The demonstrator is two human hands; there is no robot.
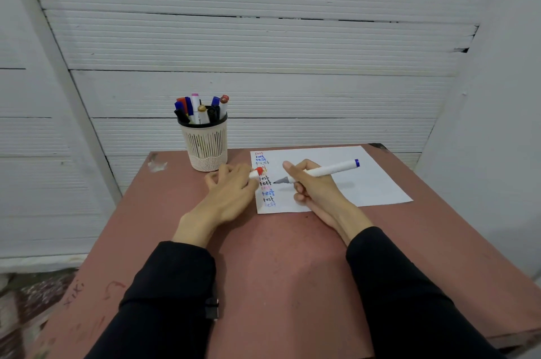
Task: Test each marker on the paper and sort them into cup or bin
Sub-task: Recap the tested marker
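White marker with a blue end (325, 170) lay gripped in the right hand (314, 186) fingers, grey tip on white paper (374, 183); left hand (231, 186) fingers pinched a red-capped marker (256, 173) beside them on the reddish bench (278, 256).

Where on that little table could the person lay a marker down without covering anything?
The right part of the paper beyond the right hand is blank. Bare table lies between the two sleeves, and left of the cup. It is crowded where the left hand, its red-capped piece and the written column meet.
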